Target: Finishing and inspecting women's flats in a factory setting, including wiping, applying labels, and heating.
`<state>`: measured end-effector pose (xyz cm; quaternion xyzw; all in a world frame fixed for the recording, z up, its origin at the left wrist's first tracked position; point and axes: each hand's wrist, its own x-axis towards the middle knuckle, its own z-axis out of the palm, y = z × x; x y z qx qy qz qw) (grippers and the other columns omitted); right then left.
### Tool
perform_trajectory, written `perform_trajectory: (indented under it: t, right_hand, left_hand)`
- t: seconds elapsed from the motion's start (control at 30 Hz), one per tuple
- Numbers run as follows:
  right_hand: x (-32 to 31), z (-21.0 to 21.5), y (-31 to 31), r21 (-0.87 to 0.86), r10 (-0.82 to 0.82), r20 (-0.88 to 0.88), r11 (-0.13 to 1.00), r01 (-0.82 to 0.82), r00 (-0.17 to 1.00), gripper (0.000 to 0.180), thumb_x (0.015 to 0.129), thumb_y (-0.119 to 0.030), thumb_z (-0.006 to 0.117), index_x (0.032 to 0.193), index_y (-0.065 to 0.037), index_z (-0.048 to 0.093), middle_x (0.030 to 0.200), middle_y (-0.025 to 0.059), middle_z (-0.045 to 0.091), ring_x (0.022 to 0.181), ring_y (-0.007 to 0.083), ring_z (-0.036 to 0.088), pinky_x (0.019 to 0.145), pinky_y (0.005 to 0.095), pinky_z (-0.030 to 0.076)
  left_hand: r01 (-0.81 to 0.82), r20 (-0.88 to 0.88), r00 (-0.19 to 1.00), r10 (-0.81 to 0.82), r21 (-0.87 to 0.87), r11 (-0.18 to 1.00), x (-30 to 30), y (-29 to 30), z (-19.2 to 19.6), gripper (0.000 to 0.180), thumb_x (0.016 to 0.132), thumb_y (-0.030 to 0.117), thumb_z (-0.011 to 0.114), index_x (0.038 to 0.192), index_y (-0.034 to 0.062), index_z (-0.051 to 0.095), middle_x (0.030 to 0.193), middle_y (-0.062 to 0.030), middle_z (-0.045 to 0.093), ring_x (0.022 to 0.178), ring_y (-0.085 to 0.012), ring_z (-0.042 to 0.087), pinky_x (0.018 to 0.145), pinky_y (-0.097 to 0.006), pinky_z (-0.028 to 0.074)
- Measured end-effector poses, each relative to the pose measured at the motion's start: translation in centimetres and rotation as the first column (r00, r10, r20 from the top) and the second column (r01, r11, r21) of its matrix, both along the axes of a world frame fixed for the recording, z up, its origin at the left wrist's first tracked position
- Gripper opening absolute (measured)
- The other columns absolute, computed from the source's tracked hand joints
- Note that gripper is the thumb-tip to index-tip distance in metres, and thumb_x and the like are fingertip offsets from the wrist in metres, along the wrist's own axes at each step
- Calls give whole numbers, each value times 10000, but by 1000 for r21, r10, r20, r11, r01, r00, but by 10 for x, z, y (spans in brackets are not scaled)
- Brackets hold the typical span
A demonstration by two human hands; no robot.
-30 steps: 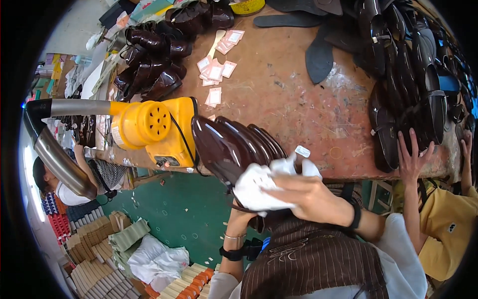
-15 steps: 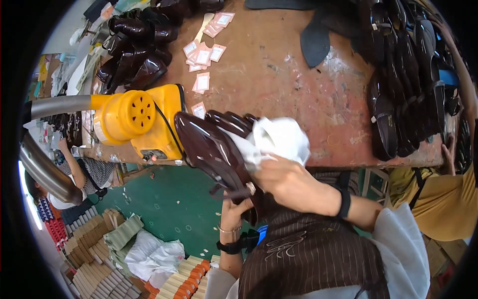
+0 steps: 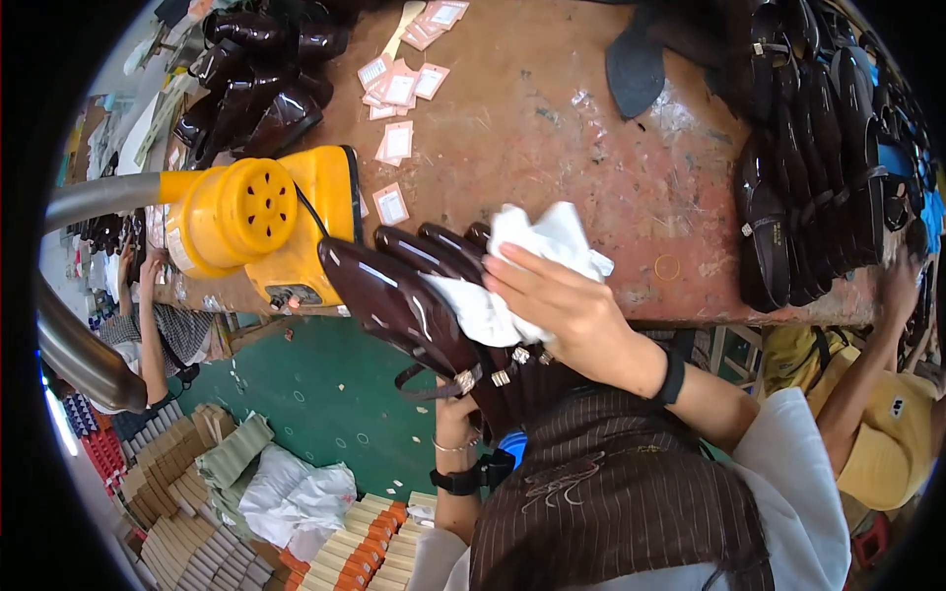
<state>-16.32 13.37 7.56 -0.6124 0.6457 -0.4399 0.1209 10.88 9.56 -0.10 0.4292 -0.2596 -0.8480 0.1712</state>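
Observation:
A glossy dark brown strapped shoe [image 3: 386,295] is tilted in front of me, toe toward the upper left, with a small shiny buckle on its strap. My left hand [image 3: 455,419] grips it from below near the heel; most of those fingers are hidden. Against its upper side, my right hand [image 3: 572,307] presses a crumpled white cloth [image 3: 542,236], fingers stretched over the fabric. Several similar brown shoes [image 3: 434,253] lie just behind, their toes and buckles showing beyond the cloth.
A yellow machine [image 3: 305,212] with a metal pipe [image 3: 103,202] stands left on the worn brown table [image 3: 552,148]. Shoes are heaped at back left [image 3: 256,108] and lined up right [image 3: 803,187]. Pink-and-white labels [image 3: 397,143] lie between. Other people's arms [image 3: 148,325] reach in at both sides.
My right hand and the cloth have shifted slightly left and up along the shoe. The shoe has tipped a little left, uncovering more buckles behind. At right, another person's arm has moved into view.

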Motion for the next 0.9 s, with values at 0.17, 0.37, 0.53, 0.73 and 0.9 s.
perform_trajectory:
  t: [0.17, 0.37, 0.53, 0.73, 0.9]
  right_hand:
    - [-7, 4, 76, 206, 230, 424, 917, -341, 876, 334, 614, 92, 650, 906, -46, 741, 1051, 140, 710, 1024, 268, 681, 885, 367, 549]
    - [-48, 28, -21, -69, -118, 272, 987, 142, 955, 584, 667, 65, 567, 1232, -74, 626, 1323, 238, 557, 1204, 364, 571, 1025, 376, 456]
    - [0, -8, -7, 83, 22, -135, 996, -11, 991, 541, 706, 61, 586, 1244, 15, 586, 1426, 193, 465, 1339, 324, 444, 1050, 402, 444]
    - [4, 9, 74, 293, 277, 165, 903, -315, 947, 403, 672, 93, 597, 1058, 14, 682, 1207, 129, 646, 1231, 288, 559, 1043, 369, 456]
    - [-60, 30, 23, 36, -118, 430, 993, 113, 895, 399, 691, 64, 580, 1068, -23, 676, 1103, 185, 676, 1051, 310, 655, 912, 339, 516]
  left_hand:
    - [-55, -95, 994, 45, -111, 992, -16, -2, 12, 629, 741, -21, 538, 1362, -16, 441, 1216, -189, 619, 1055, -302, 649, 888, -381, 557]
    - [-85, -65, 995, 79, -98, 991, -17, 0, 20, 572, 727, -66, 536, 1295, -24, 489, 1159, -158, 640, 1009, -258, 658, 883, -352, 551]
    - [-148, 93, 983, 156, -81, 986, -27, 3, 25, 571, 750, -50, 529, 1315, -16, 465, 1155, -139, 632, 1029, -252, 645, 891, -343, 543]
    - [-107, 92, 990, 112, -51, 993, -18, -2, 17, 599, 732, -48, 519, 1327, -24, 454, 1182, -146, 629, 1052, -264, 643, 919, -362, 533]
    - [-139, 122, 982, 145, -60, 989, -2, 7, 17, 574, 750, 43, 550, 1316, -23, 476, 1195, -151, 628, 1069, -265, 639, 932, -356, 522]
